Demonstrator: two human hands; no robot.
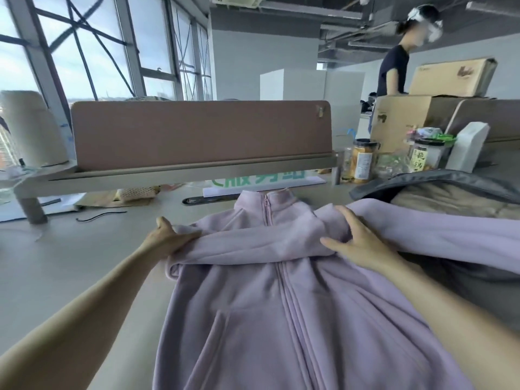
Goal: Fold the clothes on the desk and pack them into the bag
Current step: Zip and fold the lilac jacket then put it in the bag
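While a lilac fleece jacket (281, 319) lies face up on the desk (70, 263), zip running straight away from the person and collar farthest off, one sleeve (253, 246) is laid crosswise over the jacket's chest. The left hand (166, 240), at the jacket's left edge, grips that sleeve's end, its arm reaching in low. The right hand (357, 243), at the jacket's right shoulder, curls its fingers into the fleece there. More lilac fleece trails right of the jacket over an open grey bag (422, 178), which lies nearer the right hand, so packing will probably go that way
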